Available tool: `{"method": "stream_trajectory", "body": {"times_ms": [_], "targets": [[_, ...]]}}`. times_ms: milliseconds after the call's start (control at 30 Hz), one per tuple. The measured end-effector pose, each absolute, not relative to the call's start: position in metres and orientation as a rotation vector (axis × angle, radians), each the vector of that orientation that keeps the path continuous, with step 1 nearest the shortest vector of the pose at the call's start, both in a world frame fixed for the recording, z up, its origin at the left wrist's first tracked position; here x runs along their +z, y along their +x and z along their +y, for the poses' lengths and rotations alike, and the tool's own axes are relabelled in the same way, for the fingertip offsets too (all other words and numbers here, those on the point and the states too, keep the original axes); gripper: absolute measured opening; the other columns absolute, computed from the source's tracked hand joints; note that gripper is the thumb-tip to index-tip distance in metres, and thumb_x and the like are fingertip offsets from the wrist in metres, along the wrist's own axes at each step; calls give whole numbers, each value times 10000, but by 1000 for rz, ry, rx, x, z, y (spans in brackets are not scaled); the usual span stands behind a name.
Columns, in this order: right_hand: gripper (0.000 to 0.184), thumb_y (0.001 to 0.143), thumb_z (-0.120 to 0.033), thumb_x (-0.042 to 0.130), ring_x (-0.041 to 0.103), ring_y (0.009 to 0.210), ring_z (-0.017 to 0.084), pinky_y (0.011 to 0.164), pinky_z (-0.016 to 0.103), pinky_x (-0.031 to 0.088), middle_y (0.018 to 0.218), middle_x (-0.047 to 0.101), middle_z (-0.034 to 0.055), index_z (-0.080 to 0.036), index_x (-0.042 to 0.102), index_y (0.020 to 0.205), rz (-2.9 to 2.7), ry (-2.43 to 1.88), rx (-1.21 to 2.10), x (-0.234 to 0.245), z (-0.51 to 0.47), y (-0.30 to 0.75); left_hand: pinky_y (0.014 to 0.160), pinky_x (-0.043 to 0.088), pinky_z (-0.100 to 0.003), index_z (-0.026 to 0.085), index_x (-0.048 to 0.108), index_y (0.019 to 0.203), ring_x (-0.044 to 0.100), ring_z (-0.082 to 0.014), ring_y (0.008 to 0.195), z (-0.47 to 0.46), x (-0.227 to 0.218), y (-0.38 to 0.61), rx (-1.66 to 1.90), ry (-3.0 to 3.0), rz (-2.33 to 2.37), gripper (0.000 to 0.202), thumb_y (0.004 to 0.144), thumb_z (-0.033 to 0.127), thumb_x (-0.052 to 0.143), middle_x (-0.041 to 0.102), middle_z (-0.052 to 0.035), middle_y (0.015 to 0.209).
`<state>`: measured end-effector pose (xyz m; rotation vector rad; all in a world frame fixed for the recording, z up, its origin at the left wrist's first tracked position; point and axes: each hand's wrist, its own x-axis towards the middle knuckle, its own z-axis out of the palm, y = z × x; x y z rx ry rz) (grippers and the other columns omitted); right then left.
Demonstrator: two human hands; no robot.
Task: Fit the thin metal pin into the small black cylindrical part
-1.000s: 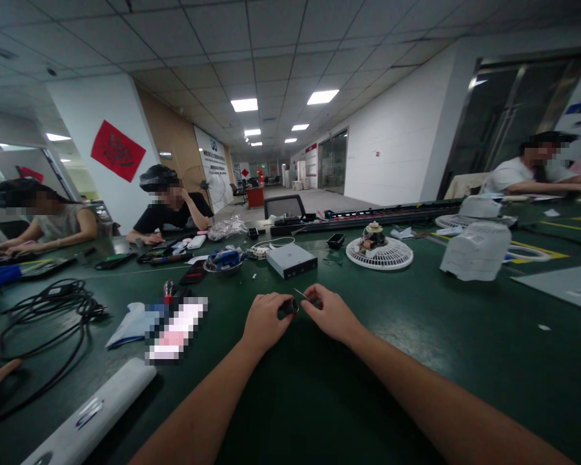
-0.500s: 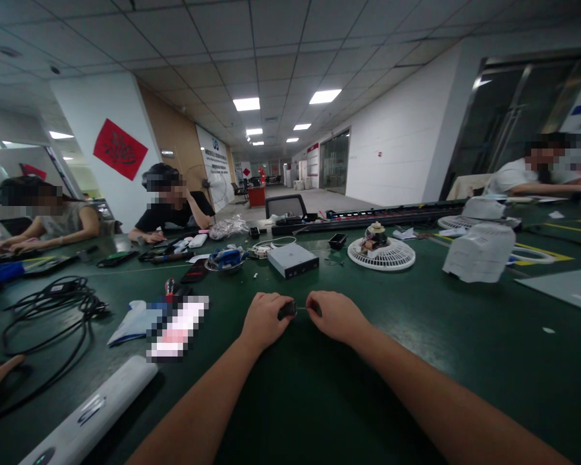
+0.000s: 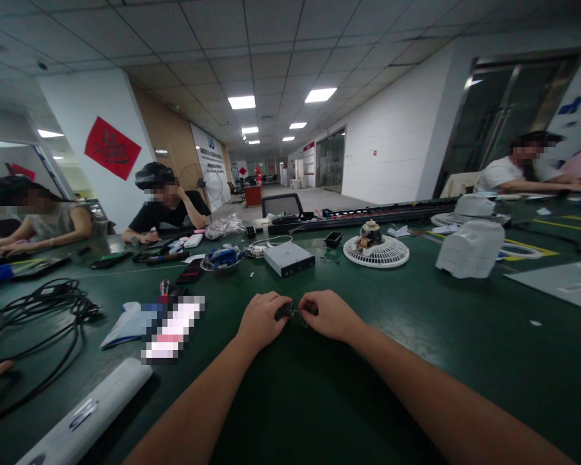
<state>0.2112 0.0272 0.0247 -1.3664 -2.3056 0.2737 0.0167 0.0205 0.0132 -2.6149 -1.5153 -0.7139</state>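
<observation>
My left hand (image 3: 264,320) is closed round a small dark cylindrical part (image 3: 285,311), held low over the green table (image 3: 281,400). A thin, pale rod-like piece runs from its right end toward my right hand (image 3: 326,314). The thumb and fingertips of that hand are pinched together close beside the part, and something small and greyish shows just under them. Its kind is too small to make out. Behind my hands lies a grey box-shaped disc drive (image 3: 289,259).
A white fan grille (image 3: 376,252) with a motor and a white housing (image 3: 470,250) stand at the right. To the left are a coiled black cable (image 3: 41,310), a blue-white cloth (image 3: 132,323) and a long white device (image 3: 90,413). Co-workers sit round the table.
My right hand has come nearer to the dark part, and the gap between the hands is smaller. A greyish bit now shows below my right fingertips. The view has shifted slightly.
</observation>
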Motion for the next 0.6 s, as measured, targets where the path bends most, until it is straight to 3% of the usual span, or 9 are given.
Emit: {"method": "stream_trajectory", "body": {"times_ms": [133, 333, 467, 600], "targets": [[138, 820, -264, 571, 651, 751, 186, 655, 272, 442, 824, 714, 34, -223, 691, 876, -2236, -1476, 252, 25, 29, 212, 849, 444, -352, 250, 644, 1097, 608, -222, 968, 21, 12, 17, -750, -2547, -1562, 283, 817, 215, 645, 665, -32, 1060], [315, 714, -522, 680, 643, 726, 216, 552, 278, 422, 812, 705, 51, -231, 693, 835, -2328, -1597, 417, 25, 29, 214, 838, 456, -340, 255, 640, 1080, 618, -221, 958, 25, 6, 14, -795, -2484, -1676, 272, 810, 226, 644, 669, -27, 1034], [192, 716, -402, 687, 648, 701, 197, 545, 265, 429, 780, 712, 37, -227, 704, 792, -2311, -1573, 479, 22, 29, 212, 819, 471, -334, 242, 641, 1060, 625, -217, 925, 28, 3, 11, -844, -2477, -1703, 256, 805, 237, 651, 671, -30, 994], [161, 774, -245, 608, 653, 742, 163, 648, 256, 469, 837, 723, 20, -219, 716, 891, -2150, -1417, 501, 21, 29, 210, 804, 478, -321, 245, 641, 1059, 627, -210, 920, 26, 5, 12, -850, -2501, -1683, 259, 801, 246, 657, 674, -24, 993]]}}
